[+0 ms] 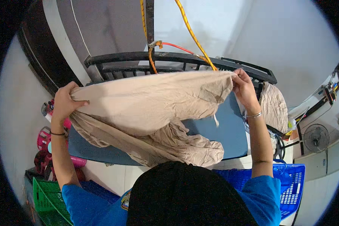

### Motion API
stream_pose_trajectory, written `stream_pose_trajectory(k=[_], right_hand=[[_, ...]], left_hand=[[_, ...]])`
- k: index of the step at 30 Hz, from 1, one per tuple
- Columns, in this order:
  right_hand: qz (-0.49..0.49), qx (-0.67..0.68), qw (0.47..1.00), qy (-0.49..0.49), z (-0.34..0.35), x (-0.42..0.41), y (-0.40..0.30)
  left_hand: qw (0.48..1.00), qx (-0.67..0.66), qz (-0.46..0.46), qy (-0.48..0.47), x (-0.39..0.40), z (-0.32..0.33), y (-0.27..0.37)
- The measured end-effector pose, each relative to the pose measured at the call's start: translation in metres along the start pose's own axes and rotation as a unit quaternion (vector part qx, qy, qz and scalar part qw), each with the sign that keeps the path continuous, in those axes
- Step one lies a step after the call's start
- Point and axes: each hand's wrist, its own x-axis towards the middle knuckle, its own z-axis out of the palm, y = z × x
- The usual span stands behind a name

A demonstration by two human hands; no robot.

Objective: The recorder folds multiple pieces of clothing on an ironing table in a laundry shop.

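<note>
A beige cloth garment is stretched between my two hands above a blue padded board. My left hand grips its left end, with the thumb lying over the fabric. At the upper right, my right hand pinches a corner between thumb and fingers. The upper edge is pulled nearly straight. Below it, the rest of the cloth droops in wrinkled folds onto the board and reaches the near edge. A short pale strip hangs under the right part of the cloth.
A black metal rack runs behind the board, with a yellow cord hanging over it. Another beige cloth drapes at the right. A blue plastic basket and a green basket flank me. A fan stands far right.
</note>
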Motion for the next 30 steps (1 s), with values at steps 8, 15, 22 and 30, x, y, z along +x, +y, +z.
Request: stream_pose_trajectory(k=[8,15,22,30], right_hand=[[0.014,0.097,0.994,0.047,0.097,0.003,-0.015],[-0.123,0.121,0.983,-0.068,0.152,0.006,-0.029],[-0.483,-0.311,0.795,0.196,0.109,0.020,-0.043],[-0.300,-0.438,0.767,0.360,-0.062,0.003,-0.074]], left_hand=[[0.962,0.163,0.031,0.219,0.002,0.084,0.010],[0.893,-0.323,-0.199,-0.242,-0.082,0.284,0.135],[0.988,-0.081,0.028,-0.127,-0.165,0.316,0.107],[0.973,0.060,-0.190,0.113,-0.134,0.082,-0.096]])
